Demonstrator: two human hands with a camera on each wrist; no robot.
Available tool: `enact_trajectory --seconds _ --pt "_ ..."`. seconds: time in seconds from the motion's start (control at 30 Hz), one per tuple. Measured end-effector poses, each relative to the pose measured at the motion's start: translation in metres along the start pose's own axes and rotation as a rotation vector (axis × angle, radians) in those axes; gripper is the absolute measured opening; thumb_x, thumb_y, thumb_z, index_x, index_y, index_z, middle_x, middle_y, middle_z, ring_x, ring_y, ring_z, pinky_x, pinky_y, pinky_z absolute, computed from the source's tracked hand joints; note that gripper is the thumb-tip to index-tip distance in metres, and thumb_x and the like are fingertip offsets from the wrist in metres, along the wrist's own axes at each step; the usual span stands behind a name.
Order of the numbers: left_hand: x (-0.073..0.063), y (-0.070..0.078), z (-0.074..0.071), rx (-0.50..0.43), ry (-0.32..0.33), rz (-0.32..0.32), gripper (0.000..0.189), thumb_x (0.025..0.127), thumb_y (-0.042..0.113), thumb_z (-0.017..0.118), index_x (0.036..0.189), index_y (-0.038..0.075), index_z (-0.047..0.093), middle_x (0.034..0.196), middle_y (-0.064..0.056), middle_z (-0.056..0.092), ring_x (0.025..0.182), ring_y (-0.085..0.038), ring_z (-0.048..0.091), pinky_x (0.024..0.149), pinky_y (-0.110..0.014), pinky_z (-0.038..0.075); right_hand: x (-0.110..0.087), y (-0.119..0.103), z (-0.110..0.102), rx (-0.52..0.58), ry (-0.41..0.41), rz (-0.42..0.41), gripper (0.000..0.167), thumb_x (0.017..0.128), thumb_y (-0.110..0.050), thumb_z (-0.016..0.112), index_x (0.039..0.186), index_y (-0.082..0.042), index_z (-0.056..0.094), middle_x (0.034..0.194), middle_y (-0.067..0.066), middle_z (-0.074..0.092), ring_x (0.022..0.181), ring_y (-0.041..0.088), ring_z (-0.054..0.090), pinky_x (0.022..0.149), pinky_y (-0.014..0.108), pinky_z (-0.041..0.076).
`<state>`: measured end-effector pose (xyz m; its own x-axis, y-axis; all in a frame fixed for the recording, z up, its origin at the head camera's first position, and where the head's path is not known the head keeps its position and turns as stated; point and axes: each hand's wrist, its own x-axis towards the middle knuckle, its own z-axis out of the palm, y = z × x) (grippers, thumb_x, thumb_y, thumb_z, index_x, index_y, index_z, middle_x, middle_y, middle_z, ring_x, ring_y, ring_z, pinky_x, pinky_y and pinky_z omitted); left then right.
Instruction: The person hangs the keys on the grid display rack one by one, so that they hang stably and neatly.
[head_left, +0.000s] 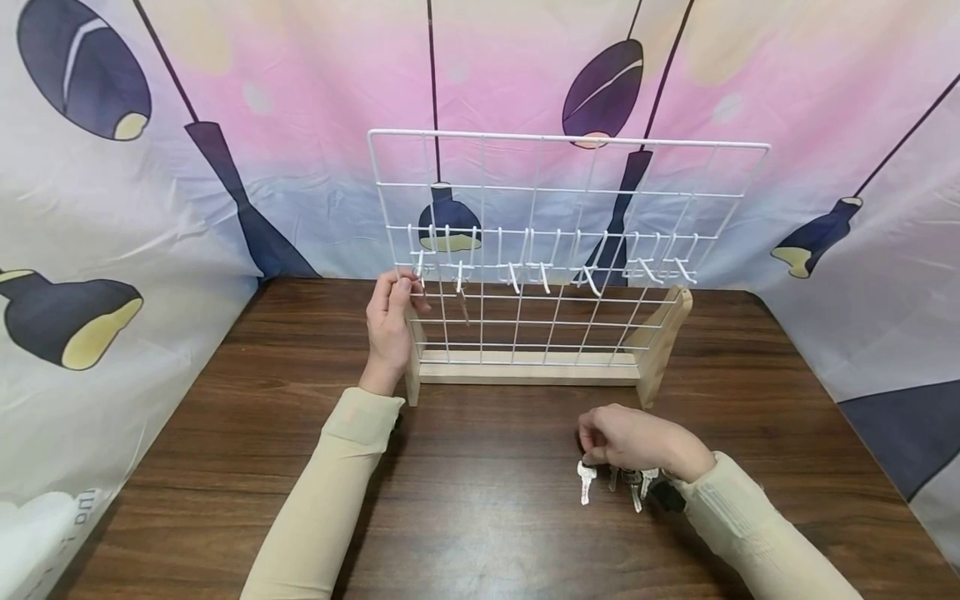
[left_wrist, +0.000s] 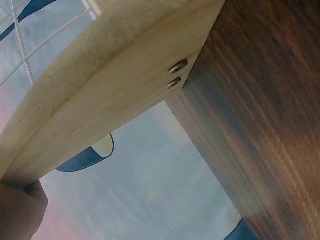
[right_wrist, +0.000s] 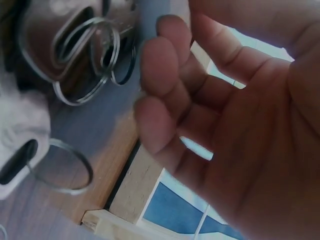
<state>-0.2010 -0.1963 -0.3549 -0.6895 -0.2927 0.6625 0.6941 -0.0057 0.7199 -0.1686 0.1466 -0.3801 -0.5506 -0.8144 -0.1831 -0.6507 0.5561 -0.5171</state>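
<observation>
A white wire grid rack (head_left: 525,321) with hooks along its middle stands on wooden end supports. My left hand (head_left: 390,321) grips its left end; a finger (left_wrist: 22,210) touches the wooden side support (left_wrist: 115,80). One key (head_left: 464,307) hangs from a hook next to this hand; something thin at the leftmost hook is partly hidden by the fingers. At the front right, my right hand (head_left: 637,440) has curled fingers and appears to pinch the top of a silver key (head_left: 586,482). Several keys (head_left: 636,493) with metal rings (right_wrist: 75,180) lie below that hand.
The dark wooden table (head_left: 480,500) carries everything. A patterned cloth (head_left: 300,125) hangs behind and along both sides. White hooks (head_left: 588,279) stick out from the grid towards me. A pale wooden bar (head_left: 525,371) joins the supports near the table.
</observation>
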Motion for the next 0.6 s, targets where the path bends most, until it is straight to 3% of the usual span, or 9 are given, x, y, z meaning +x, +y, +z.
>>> enact_trajectory --seconds 0.17,0.33,0.43,0.6 --pt "0.0005 0.0006 -0.0004 -0.004 0.003 -0.004 0.018 0.103 0.010 0.041 0.101 0.000 0.056 0.087 -0.007 0.057 0.073 -0.026 0.054 0.064 -0.029 0.052 0.0012 -0.0004 -0.0001 -0.010 0.044 -0.027 0.018 0.088 -0.008 0.068 0.082 -0.018 0.055 0.071 -0.012 0.051 0.060 0.001 0.047 0.054 0.020 0.044" --pt "0.0000 0.0016 -0.0007 0.002 0.007 -0.019 0.022 0.103 0.011 0.042 0.102 -0.008 0.053 0.088 -0.006 0.057 0.073 -0.028 0.053 0.064 -0.029 0.053 0.0042 -0.0024 0.0014 0.008 0.103 -0.022 0.019 0.085 -0.004 0.067 0.083 -0.017 0.054 0.071 -0.011 0.051 0.060 0.002 0.048 0.053 0.022 0.045" --pt "-0.0003 0.0018 -0.0004 0.013 0.007 -0.017 0.025 0.103 0.013 0.043 0.102 -0.009 0.053 0.087 -0.016 0.056 0.073 -0.032 0.053 0.064 -0.028 0.053 0.0060 -0.0035 0.0030 0.029 0.142 -0.033 0.020 0.084 -0.003 0.068 0.083 -0.017 0.054 0.070 -0.011 0.051 0.059 0.001 0.048 0.052 0.022 0.046" --pt "-0.0004 0.0005 -0.0003 0.029 0.003 0.002 0.021 0.103 0.018 0.043 0.101 0.002 0.057 0.090 -0.037 0.047 0.072 -0.036 0.052 0.063 -0.029 0.053 0.0090 -0.0074 0.0041 0.054 0.218 -0.079 0.015 0.086 -0.002 0.066 0.089 -0.014 0.058 0.075 -0.012 0.055 0.066 0.001 0.051 0.058 0.021 0.049"
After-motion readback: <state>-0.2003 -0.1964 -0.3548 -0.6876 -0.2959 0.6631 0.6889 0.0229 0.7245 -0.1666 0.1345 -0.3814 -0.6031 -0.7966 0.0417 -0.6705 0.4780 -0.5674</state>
